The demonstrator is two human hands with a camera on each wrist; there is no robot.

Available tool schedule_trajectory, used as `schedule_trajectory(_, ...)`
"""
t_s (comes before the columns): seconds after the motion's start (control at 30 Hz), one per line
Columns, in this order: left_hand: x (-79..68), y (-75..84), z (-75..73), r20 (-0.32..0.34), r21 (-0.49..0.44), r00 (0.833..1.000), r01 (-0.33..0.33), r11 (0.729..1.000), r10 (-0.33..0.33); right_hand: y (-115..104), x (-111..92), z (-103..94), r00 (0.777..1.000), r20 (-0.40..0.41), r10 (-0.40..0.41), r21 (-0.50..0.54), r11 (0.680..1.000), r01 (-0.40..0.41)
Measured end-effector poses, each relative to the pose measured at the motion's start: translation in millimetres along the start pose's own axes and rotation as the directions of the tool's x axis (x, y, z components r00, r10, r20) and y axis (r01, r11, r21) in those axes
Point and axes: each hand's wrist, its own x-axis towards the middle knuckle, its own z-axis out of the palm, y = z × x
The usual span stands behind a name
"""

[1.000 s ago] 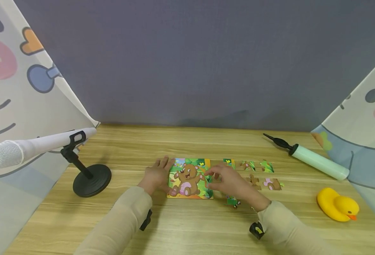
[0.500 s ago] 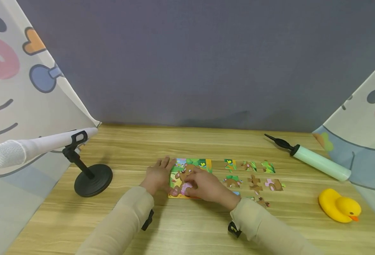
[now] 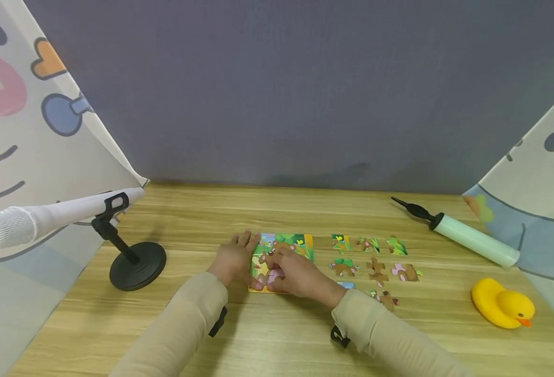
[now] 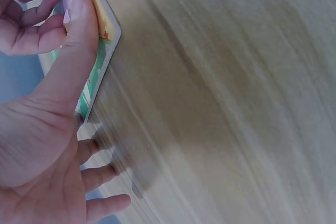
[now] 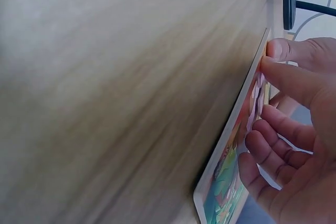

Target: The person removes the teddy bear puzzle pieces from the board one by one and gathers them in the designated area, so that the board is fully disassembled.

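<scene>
A puzzle board [image 3: 308, 242] with a brown bear picture lies flat on the table. My left hand [image 3: 233, 260] rests along its left edge, fingers spread and fairly straight, thumb on the board's lower left. Over the bear's middle, my right hand [image 3: 300, 272] has its fingers curled around a partly pink puzzle piece [image 5: 259, 98], which sits slightly raised and tilted at the board's surface. The right fingers hide most of that piece and the bear's right side. In the left wrist view, the left thumb [image 4: 73, 51] lies close to the right fingertips.
Loose puzzle pieces [image 3: 344, 268] lie in rough rows right of the board. Farther right are a yellow rubber duck [image 3: 502, 303] and a mint-green hand pump [image 3: 475, 240]. A white microphone [image 3: 60, 212] on a black stand [image 3: 137, 266] stands at left. A grey wall [image 3: 277, 94] closes the back.
My right hand has moved left from the board's right edge to the bear's middle, then shifted only slightly. Loose pieces it covered are now visible. The left hand has stayed in place.
</scene>
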Motion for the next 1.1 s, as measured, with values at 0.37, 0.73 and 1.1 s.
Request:
schedule_trajectory(0.37, 1.4, 0.9, -3.4, 0.042, 0.011, 0.999, 0.002, 1.000, -0.003, 5, 1, -6.8, 0.995, 0.025, 0.096, -0.048, 0.994, -0.095)
schedule_trajectory(0.73, 1.8, -0.8, 1.1, -0.001, -0.015, 1.000, -0.013, 1.000, 0.013, 16, -1, -19.4, 0.982, 0.044, 0.184, -0.092, 0.979, -0.180)
schedule_trajectory(1.1, 1.9, -0.5, 1.4, 0.017, -0.010, 1.000, 0.003, 1.000, -0.003, 18, 0, -20.1, 0.984, 0.045, 0.172, -0.077, 0.983, -0.168)
